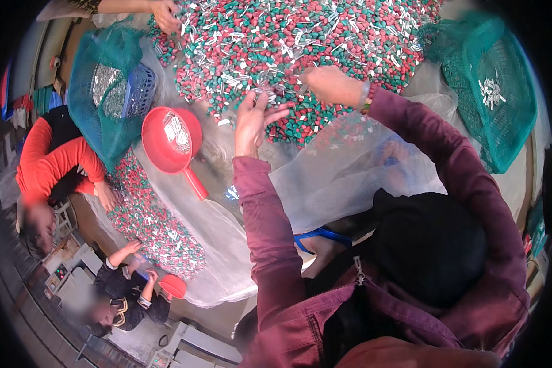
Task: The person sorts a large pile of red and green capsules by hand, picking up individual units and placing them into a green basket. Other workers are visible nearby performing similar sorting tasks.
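- Pale translucent sheeting (349, 184) covered much of the counter, and the main heap (288, 49) of small red, green and white pieces spread over its far part.
- Well off to the left of the main heap, and nearer, sat a person in orange sleeves (86, 159) and a person in dark clothing (129, 288).
- Right of the main heap stood a green net container (515, 122).
- Left of the main heap bulged a green net (83, 110), with a blue perforated basket (142, 92) close against it.
- Near and left of the main heap lay a second heap (147, 221) in the same colours, with one hand of the person in orange sleeves at its edge.
- Just left of the main heap rested a red scoop (156, 150), its handle pointing away from the pieces.
- At the near edge of the main heap was the left hand (254, 119), its fingers stretched out and spread apart.
- Over the main heap, the right hand (331, 84) reached in from the right, fingers bent down toward the pieces; whether they gripped anything I cannot tell.
- At the far left edge of the main heap was another person's hand (165, 15).
- Slender white pieces (492, 92) lay in the container right of the main heap.
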### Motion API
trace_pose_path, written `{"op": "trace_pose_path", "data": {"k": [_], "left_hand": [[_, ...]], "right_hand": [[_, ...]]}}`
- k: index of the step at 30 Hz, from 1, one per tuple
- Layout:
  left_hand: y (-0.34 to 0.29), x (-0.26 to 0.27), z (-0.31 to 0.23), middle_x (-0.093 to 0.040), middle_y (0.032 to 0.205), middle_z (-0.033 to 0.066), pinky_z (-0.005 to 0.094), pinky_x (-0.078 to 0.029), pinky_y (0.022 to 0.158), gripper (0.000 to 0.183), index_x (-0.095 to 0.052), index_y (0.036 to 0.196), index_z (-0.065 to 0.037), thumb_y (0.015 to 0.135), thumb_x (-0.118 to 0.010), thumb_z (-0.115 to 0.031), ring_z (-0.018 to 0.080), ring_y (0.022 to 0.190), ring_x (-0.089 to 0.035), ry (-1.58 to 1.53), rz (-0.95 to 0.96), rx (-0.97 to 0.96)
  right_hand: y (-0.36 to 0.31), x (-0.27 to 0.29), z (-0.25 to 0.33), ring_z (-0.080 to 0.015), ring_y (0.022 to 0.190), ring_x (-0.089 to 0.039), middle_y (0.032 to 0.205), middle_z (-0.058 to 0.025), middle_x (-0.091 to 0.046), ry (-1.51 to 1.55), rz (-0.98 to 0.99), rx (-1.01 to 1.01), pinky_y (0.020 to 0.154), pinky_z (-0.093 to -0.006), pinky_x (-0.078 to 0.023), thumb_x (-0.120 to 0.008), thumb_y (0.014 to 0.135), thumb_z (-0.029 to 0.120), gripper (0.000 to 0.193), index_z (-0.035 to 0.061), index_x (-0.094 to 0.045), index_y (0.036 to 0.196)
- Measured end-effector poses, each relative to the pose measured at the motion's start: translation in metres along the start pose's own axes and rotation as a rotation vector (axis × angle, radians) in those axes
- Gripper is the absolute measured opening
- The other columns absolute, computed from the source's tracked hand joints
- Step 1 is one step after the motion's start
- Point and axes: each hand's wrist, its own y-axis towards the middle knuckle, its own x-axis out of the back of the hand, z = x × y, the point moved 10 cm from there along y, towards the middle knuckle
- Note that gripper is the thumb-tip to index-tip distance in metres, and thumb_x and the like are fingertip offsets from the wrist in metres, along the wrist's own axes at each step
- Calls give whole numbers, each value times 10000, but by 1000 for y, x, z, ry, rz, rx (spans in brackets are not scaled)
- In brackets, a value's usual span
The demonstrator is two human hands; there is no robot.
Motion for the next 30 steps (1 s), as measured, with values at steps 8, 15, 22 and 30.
{"op": "trace_pose_path", "data": {"k": [8,15,22,30], "left_hand": [[-1,14,-29,-617,1069,58,330,-480,772,245,-677,964,-47,890,-636,-276,182,997,-570,700,-109,-212],[-38,26,-62,-660,995,131,313,-533,793,224,-646,991,24,835,-702,-127,261,880,-671,342,-187,-271],[-52,9,-36,-586,975,131,301,-526,699,238,-521,990,-37,938,-574,-264,231,944,-597,-721,266,-374],[-2,53,-14,-648,709,126,386,-501,630,372,-663,1010,-40,860,-645,-379,273,692,-635,1126,-482,-198]], "right_hand": [[-25,40,-7,-313,955,-557,917,-134,-549,173,-252,29,807,-419,-478,-626,838,141,294,48,-525,1098],[7,-4,11,-343,929,-620,986,-149,-622,-64,11,-26,799,-435,-510,-627,770,53,241,12,-578,1002],[-4,10,2,-323,946,-609,969,-147,-612,-122,-164,49,750,-445,-503,-587,768,49,133,3,-650,876],[-3,-2,28,-350,926,-599,976,-202,-595,158,-190,147,787,-430,-506,-658,734,79,172,-23,-624,868]]}}
